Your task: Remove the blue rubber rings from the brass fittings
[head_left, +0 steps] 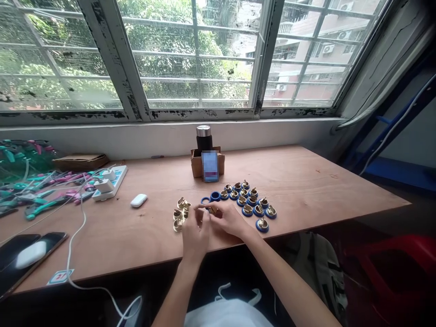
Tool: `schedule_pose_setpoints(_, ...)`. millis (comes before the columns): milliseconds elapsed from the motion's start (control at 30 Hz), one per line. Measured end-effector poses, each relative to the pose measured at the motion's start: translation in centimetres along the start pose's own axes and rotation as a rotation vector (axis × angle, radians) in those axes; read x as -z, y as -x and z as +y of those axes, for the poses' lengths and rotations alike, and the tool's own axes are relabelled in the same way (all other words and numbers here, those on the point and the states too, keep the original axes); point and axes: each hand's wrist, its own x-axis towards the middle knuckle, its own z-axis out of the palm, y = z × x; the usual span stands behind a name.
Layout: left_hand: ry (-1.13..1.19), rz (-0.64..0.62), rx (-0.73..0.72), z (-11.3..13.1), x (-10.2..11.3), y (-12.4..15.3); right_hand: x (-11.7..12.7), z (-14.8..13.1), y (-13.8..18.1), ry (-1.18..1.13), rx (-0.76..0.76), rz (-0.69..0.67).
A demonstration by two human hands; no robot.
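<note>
Over the front middle of the wooden table (306, 181), my left hand (195, 229) and my right hand (227, 218) meet. Both are closed in a pinch on a small gold and blue part (211, 210) held between the fingertips. A pile of loose gold metal pieces (180, 211) lies just left of my left hand. To the right of my right hand sit several gold pieces set in blue rings (250, 202). Two bare blue rings (211, 197) lie just behind my fingers.
A cardboard box (196, 163) holding a black flask (203, 137) and a blue card stands behind the parts. Left: a white earbud case (138, 200), power strip (111, 181) with white cable, coloured tools (30, 181), phones (23, 254). A window wall runs behind.
</note>
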Motion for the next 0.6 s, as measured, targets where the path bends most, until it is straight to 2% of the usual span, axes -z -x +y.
schedule_pose_setpoints(67, 0.045, -0.064, 0.072, -0.4, -0.9, 0.0, 0.0, 0.1, 0.0, -0.006, 0.016, 0.003)
schedule_pose_setpoints(233, 0.108, -0.071, 0.149, -1.7, -1.5, -0.4, -0.4, 0.5, 0.1, 0.018, 0.014, 0.042)
schedule_pose_setpoints(367, 0.041, -0.097, 0.132, -1.7, -1.3, -0.5, -0.5, 0.1, 0.1, 0.018, 0.020, 0.099)
schedule_pose_setpoints(467, -0.026, -0.150, 0.106, -1.5, -1.2, -0.4, -0.4, -0.3, 0.1, 0.084, 0.083, 0.127)
schedule_pose_setpoints(600, 0.034, -0.199, 0.088, -1.6, -1.1, -0.3, -0.4, -0.2, 0.2, 0.112, 0.157, 0.124)
